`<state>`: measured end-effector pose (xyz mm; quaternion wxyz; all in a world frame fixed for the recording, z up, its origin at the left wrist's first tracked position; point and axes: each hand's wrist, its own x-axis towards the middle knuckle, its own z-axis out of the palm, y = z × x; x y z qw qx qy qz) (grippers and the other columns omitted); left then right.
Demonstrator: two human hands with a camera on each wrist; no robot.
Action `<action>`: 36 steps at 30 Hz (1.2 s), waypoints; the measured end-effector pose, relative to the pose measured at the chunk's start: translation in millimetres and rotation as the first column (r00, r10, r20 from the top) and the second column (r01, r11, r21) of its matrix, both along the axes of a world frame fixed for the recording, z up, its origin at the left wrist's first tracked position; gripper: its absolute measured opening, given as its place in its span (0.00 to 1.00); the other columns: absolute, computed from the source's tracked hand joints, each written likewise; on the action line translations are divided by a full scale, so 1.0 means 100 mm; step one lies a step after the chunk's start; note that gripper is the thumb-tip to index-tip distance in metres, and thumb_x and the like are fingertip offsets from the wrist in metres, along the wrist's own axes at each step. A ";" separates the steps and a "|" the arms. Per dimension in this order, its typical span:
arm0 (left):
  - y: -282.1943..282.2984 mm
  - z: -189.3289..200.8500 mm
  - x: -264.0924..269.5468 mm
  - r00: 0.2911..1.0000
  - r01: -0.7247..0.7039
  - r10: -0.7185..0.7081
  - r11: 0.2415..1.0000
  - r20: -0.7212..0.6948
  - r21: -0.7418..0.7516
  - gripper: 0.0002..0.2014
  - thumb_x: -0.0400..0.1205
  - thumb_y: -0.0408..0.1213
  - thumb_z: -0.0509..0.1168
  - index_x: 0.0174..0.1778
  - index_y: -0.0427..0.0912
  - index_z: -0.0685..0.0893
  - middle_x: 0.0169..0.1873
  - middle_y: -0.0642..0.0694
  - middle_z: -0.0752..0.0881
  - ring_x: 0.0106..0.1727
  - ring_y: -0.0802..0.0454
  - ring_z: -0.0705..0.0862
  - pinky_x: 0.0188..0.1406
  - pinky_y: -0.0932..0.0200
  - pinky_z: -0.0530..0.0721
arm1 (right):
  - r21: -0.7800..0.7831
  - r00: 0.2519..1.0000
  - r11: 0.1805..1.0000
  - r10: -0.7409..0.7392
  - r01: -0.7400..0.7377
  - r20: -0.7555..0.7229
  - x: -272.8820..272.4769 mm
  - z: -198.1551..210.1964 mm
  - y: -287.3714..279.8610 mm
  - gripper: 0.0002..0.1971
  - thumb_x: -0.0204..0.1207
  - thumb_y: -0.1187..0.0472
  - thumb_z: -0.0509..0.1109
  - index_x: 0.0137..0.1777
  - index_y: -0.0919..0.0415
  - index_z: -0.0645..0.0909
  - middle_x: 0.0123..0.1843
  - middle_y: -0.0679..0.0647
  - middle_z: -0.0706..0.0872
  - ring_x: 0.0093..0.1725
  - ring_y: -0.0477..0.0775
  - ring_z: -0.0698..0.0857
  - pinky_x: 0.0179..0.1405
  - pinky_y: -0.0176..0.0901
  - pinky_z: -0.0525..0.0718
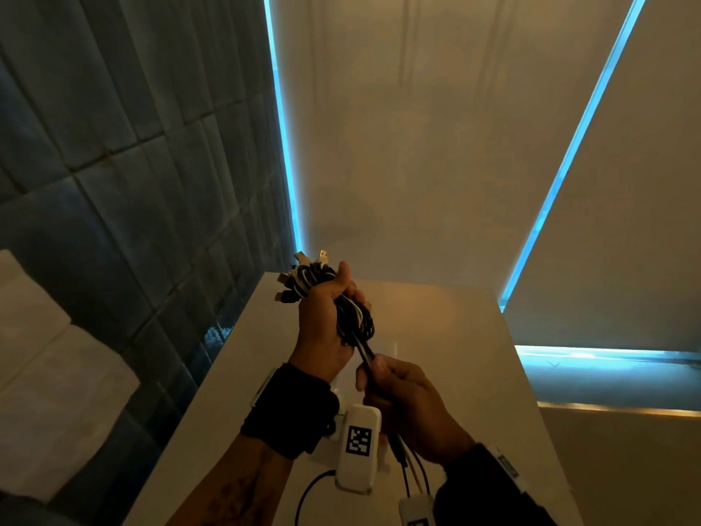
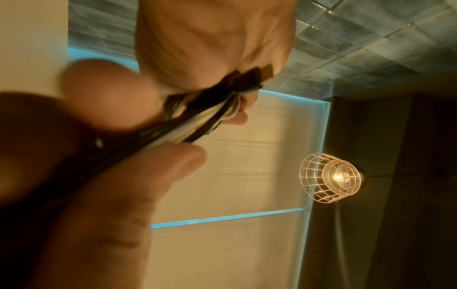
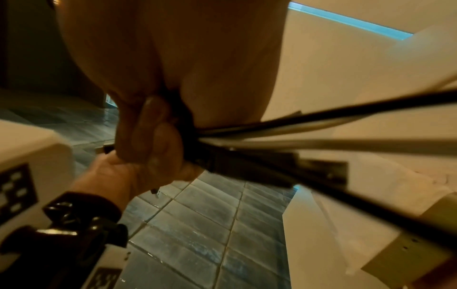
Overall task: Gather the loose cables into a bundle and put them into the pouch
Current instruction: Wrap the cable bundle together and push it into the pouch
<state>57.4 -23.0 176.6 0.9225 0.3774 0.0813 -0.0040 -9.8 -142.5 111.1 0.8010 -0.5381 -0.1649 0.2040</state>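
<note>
One white table (image 1: 436, 328) by tiled wall (image 1: 113, 165).

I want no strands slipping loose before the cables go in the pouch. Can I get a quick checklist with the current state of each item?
1. Left hand grips the coiled bundle: ok.
2. Right hand holds the loose tails taut: ok.
3. Tails fully wound into the bundle: not ok, strands still hang below the right hand.
4. Plugs tucked in: not ok, several stick out at the top.
5. Pouch located and open: cannot tell, no pouch clearly seen.
6. Table free beneath the hands: ok.
</note>
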 end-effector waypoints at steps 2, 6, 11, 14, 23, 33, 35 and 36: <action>-0.01 0.07 -0.03 1.000 0.012 -0.011 0.999 0.027 -0.043 0.19 0.84 0.38 0.62 0.25 0.41 0.75 0.20 0.48 0.75 0.21 0.54 0.75 0.27 0.59 0.76 | -0.012 0.997 0.997 0.070 -0.070 0.017 -0.02 -0.04 -0.04 0.19 0.80 0.45 0.64 0.38 0.61 0.79 0.22 0.50 0.66 0.21 0.49 0.59 0.23 0.42 0.59; 0.05 0.18 -0.06 0.998 0.041 -0.031 0.986 0.062 -0.160 0.16 0.84 0.37 0.61 0.29 0.43 0.78 0.23 0.49 0.76 0.20 0.57 0.75 0.23 0.63 0.76 | -0.125 0.989 0.983 0.142 -0.137 0.030 -0.04 -0.11 -0.14 0.21 0.79 0.42 0.65 0.35 0.60 0.76 0.25 0.52 0.74 0.21 0.48 0.71 0.24 0.38 0.71; 0.08 0.21 -0.14 0.975 0.219 -0.209 0.963 0.078 -0.156 0.11 0.79 0.40 0.64 0.31 0.42 0.75 0.22 0.51 0.73 0.19 0.59 0.72 0.22 0.64 0.75 | -0.197 0.952 0.933 0.287 -0.302 -0.102 0.03 -0.09 -0.27 0.20 0.78 0.43 0.65 0.36 0.60 0.76 0.24 0.54 0.71 0.18 0.47 0.67 0.18 0.35 0.67; 0.11 0.14 -0.19 0.935 0.353 -0.349 0.932 0.057 -0.081 0.12 0.76 0.42 0.67 0.29 0.42 0.74 0.20 0.52 0.72 0.19 0.58 0.71 0.22 0.63 0.73 | -0.254 0.918 0.885 0.350 -0.389 -0.188 0.13 -0.03 -0.39 0.18 0.79 0.47 0.67 0.37 0.62 0.77 0.22 0.50 0.68 0.18 0.45 0.63 0.17 0.35 0.60; -0.01 -0.01 -0.42 0.856 0.507 -0.511 0.804 -0.074 0.311 0.06 0.70 0.37 0.70 0.31 0.39 0.83 0.27 0.45 0.81 0.37 0.46 0.83 0.52 0.43 0.80 | -0.823 0.973 0.564 0.218 -0.061 0.077 0.48 0.54 -0.56 0.12 0.72 0.54 0.77 0.37 0.64 0.87 0.23 0.52 0.74 0.20 0.47 0.67 0.20 0.39 0.65; -0.01 -0.08 -0.45 0.749 0.651 -0.641 0.662 -0.170 0.371 0.14 0.72 0.35 0.70 0.54 0.41 0.85 0.44 0.40 0.89 0.50 0.38 0.86 0.56 0.37 0.83 | -0.914 0.880 0.400 0.406 0.071 0.246 0.54 0.89 -0.54 0.06 0.69 0.62 0.79 0.36 0.65 0.88 0.30 0.55 0.87 0.25 0.42 0.78 0.27 0.29 0.73; 0.02 -0.08 -0.45 0.715 0.686 -0.677 0.632 -0.174 0.361 0.12 0.73 0.34 0.69 0.52 0.42 0.87 0.48 0.38 0.89 0.54 0.35 0.86 0.57 0.37 0.82 | -0.920 0.883 0.389 0.412 0.052 0.224 0.55 0.91 -0.54 0.04 0.68 0.63 0.78 0.36 0.64 0.88 0.34 0.61 0.88 0.27 0.46 0.78 0.26 0.33 0.73; 0.04 -0.09 -0.45 0.702 0.698 -0.689 0.613 -0.182 0.371 0.14 0.73 0.34 0.69 0.55 0.42 0.86 0.51 0.36 0.88 0.56 0.34 0.86 0.56 0.39 0.83 | -0.922 0.885 0.385 0.417 0.037 0.209 0.55 0.92 -0.53 0.05 0.68 0.63 0.78 0.36 0.64 0.87 0.32 0.59 0.87 0.26 0.47 0.76 0.25 0.35 0.72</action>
